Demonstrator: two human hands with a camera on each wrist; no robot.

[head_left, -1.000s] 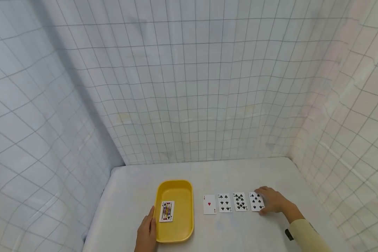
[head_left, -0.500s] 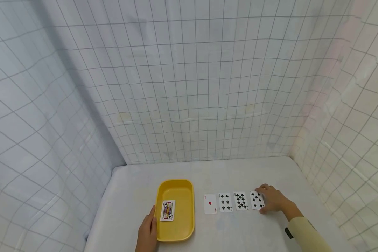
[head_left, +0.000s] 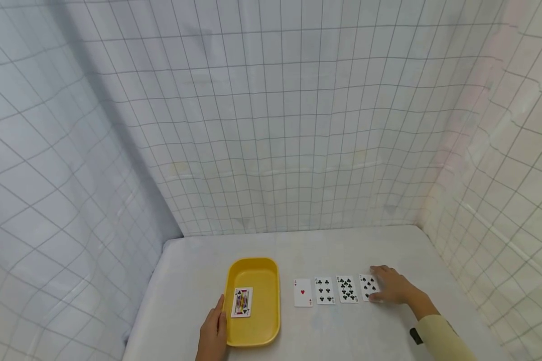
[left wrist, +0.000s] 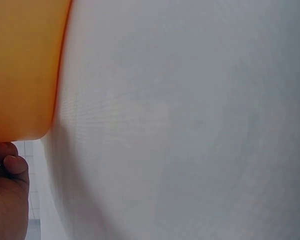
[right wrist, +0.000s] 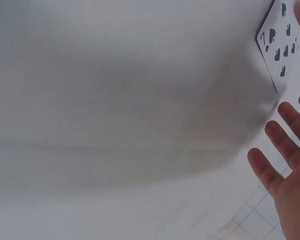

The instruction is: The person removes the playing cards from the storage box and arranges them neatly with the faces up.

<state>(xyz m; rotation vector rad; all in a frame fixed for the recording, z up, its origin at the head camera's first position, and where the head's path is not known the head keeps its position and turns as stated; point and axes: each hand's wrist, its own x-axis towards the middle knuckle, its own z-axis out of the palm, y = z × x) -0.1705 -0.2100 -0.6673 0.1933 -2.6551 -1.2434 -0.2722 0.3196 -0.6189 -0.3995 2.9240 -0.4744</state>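
Note:
My left hand (head_left: 213, 333) holds the left rim of a yellow tray (head_left: 275, 321). In the left wrist view, its curled fingers (left wrist: 16, 165) meet the tray's edge. A face card of clubs (head_left: 242, 302) lies face up inside the tray. At the right end of a row of playing cards, my right hand (head_left: 392, 286) is by the seven of spades (head_left: 367, 286), which lies face up on the table. Its fingers are spread apart and off the card in the right wrist view. The thumb reaches over the card; whether it touches is unclear.
Left of the seven, the row holds an ace of hearts (head_left: 303, 298), a six of clubs (head_left: 324, 296) and a ten of clubs (head_left: 347, 296). A white cloth covers the table (head_left: 325, 333). White grid-patterned curtains (head_left: 271, 125) hang behind and at both sides.
My right fingers have drawn back from the seven of spades and spread wider. That card was slightly tilted and now lies straighter in line. The left hand and tray stay put.

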